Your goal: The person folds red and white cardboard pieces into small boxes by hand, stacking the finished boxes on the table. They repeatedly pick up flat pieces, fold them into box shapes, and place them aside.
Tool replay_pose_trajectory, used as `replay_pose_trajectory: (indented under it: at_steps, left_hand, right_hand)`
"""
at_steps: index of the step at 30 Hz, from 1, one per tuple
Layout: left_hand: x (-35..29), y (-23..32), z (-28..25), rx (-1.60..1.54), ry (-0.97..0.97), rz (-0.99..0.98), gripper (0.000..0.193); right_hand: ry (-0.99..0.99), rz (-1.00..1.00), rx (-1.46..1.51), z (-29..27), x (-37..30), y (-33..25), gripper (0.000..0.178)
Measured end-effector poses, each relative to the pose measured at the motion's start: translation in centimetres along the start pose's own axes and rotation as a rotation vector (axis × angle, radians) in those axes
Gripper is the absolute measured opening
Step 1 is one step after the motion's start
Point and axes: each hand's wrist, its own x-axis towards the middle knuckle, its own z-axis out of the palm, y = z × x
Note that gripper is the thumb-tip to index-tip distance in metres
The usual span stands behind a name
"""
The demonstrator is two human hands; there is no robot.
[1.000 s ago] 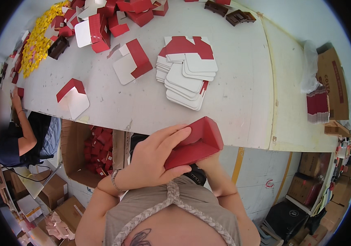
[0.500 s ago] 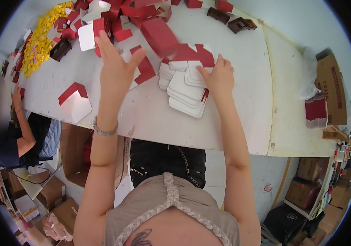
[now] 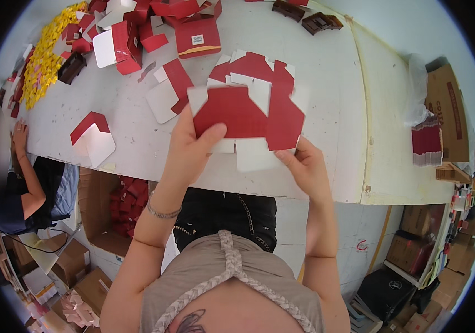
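Note:
Between my two hands is a flat die-cut carton blank (image 3: 237, 114), red with white flaps, held level above the table. My left hand (image 3: 192, 147) grips its left end, thumb on top. At the lower right corner my right hand (image 3: 307, 165) pinches the edge between thumb and fingers. Beyond and partly under it lies a stack of similar carton blanks (image 3: 251, 65), mostly covered by the held one. A partly folded carton (image 3: 172, 89) rests just past my left hand, and another open carton (image 3: 94, 139) sits farther left.
Folded red boxes (image 3: 197, 38) pile up at the far side, beside a heap of yellow-wrapped pieces (image 3: 48, 61). Dark brown small trays (image 3: 318, 22) lie at the back right. Another person's hand (image 3: 20, 136) rests on the table's left edge. A cardboard box (image 3: 104, 216) holding red items stands below.
My left hand has come back from the red boxes toward me. Both hands now hold a blank above the stack, where my right hand was before. A red box, blurred earlier, now rests farther back.

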Motion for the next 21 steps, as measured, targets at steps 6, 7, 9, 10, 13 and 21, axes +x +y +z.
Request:
replay_pose_trajectory:
  at_steps: [6,7,9,10,13,21]
  left_hand:
    - [-4.3,1.5,1.6,-0.035,0.027,0.091,0.034]
    - [-5.3,0.8,0.9,-0.044,0.013,0.070,0.035]
    - [-6.0,-0.1,0.2,-0.242,-0.046,-0.042,0.034]
    - [-6.3,0.1,0.1,-0.296,-0.073,-0.084,0.033]
    - [-7.3,1.1,0.5,-0.383,-0.083,-0.196,0.031]
    - [-8.8,-0.5,0.0,-0.042,-0.018,-0.028,0.031]
  right_hand:
    - [0.272,-0.498,-0.521,3.6,-1.4,-1.9,0.083]
    - [0.334,-0.571,-0.575,4.6,-1.2,-1.7,0.084]
    - [0.308,-0.555,-0.559,5.6,-1.6,-1.2,0.088]
    - [0.340,-0.560,-0.541,6.3,-1.6,-0.7,0.089]
    - [0.304,-0.492,-0.592,6.9,-2.0,0.4,0.096]
    - [-0.003,-0.303,0.329,8.3,-3.9,0.8,0.050]
